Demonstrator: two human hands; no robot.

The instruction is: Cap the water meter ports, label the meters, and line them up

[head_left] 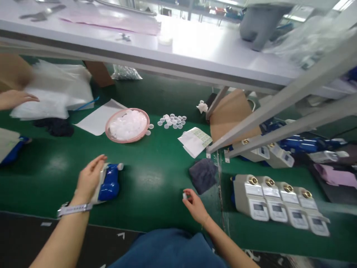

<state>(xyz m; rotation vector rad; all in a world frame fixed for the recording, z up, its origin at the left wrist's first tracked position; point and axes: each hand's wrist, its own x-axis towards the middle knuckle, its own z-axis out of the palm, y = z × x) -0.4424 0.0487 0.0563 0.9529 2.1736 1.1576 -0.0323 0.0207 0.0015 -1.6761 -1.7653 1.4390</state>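
Note:
My left hand (88, 180) is on a meter with a pale housing and a shiny blue body (109, 186), its fingers along the far left side. The meter lies on the green table, and a white cap (120, 166) sits on its upper right end. To the right, my right hand (195, 205) pinches a small white cap (185, 195) between thumb and fingertips, above the table. Loose white caps (173, 121) are scattered farther back. Beside them, a pink round tray (127, 140) holds a heap of white pieces, probably more caps.
Several meters (279, 201) stand in a row at right, beyond a table seam. A dark cloth (203, 175) and papers (195, 142) lie near slanted grey frame bars (267, 111). A white shelf (178, 56) spans above. Another person's hand (18, 98) touches plastic bags at left.

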